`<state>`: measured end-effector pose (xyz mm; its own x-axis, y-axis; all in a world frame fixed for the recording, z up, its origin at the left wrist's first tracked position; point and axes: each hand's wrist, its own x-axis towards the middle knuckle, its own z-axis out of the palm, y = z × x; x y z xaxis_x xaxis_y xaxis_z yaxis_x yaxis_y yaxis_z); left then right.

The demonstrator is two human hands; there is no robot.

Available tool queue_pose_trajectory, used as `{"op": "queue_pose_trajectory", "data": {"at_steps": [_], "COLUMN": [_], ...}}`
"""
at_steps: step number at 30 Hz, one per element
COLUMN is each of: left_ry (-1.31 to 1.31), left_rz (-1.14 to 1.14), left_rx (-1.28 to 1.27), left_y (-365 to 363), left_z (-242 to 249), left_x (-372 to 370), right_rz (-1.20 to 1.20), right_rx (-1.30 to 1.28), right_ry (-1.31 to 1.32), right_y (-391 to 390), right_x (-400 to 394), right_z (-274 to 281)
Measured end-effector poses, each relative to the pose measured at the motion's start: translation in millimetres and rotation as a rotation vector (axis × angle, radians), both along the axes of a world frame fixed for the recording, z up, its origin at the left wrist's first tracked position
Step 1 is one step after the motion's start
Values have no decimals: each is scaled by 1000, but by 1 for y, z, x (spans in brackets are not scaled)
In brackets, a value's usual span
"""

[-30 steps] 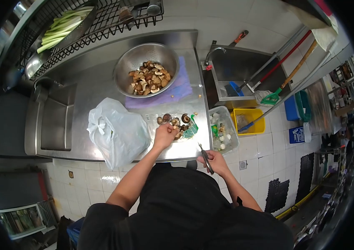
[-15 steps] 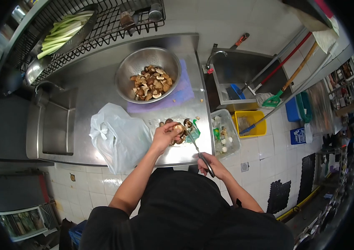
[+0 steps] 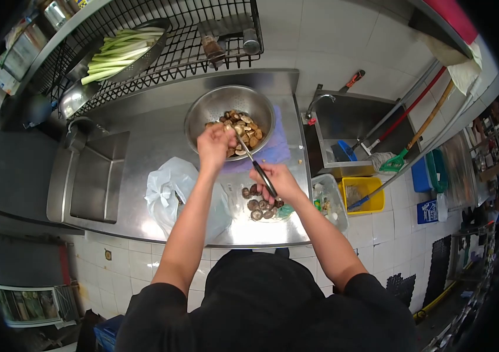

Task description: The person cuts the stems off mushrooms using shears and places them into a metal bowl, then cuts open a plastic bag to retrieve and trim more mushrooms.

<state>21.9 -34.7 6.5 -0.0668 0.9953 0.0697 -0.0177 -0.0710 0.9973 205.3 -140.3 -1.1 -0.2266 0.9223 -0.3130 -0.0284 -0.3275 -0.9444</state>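
Note:
My left hand (image 3: pixel 215 142) is over the near left rim of a perforated steel bowl (image 3: pixel 195 111), its fingers curled together. Something pale shows by the fingertips, but I cannot make out what they hold. Brown and white mushrooms (image 3: pixel 252 132) fill the bowl's bottom, several of them cut. In my right hand (image 3: pixel 280 183) are black-handled scissors (image 3: pixel 265 178), their slim blades pointing up and left over the bowl. Below that hand, several dark whole mushrooms (image 3: pixel 259 210) lie on the steel counter, beside green-printed plastic (image 3: pixel 286 210).
A white plastic bag (image 3: pixel 172 179) stands left of the mushrooms. The bowl rests on a purple cloth (image 3: pixel 283 132). A steel sink (image 3: pixel 94 196) is at the left. Right of the counter are a scrap bin (image 3: pixel 340 220) and a yellow bucket (image 3: pixel 378 202). Green stalks (image 3: pixel 121 56) lie on the rack above.
Both hands have moved up from the mushrooms on the counter to the bowl, the scissors with them. The view has shifted, showing things lower and further right.

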Motion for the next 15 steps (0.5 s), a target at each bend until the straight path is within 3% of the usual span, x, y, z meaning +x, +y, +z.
{"op": "queue_pose_trajectory", "data": {"at_steps": [4,6,9,11,13,15], "left_ry": [199,776,538,559,946,1091], "left_rz": [56,258,-264,-728,-924,-811], "left_rx": [-128,322,-84,-315,256,265], "left_y": [32,37,-20,-60,-97,-112], "left_z": [-21,-51,-29,-43,-73,-108], "left_x": [-11,-15,9,34,53,66], "right_rz": [-70,-174,-247,-284,-288,-291], "right_rx": [-67,-45,-65,-68,-144,-177], "right_ry": [85,35,16,13,4,-23], "right_y": [5,-4,-41,-68,-92,-112], "right_x": [2,18,47,61,69,73], "right_z": [-4,-11,-29,-38,-44,-52]}}
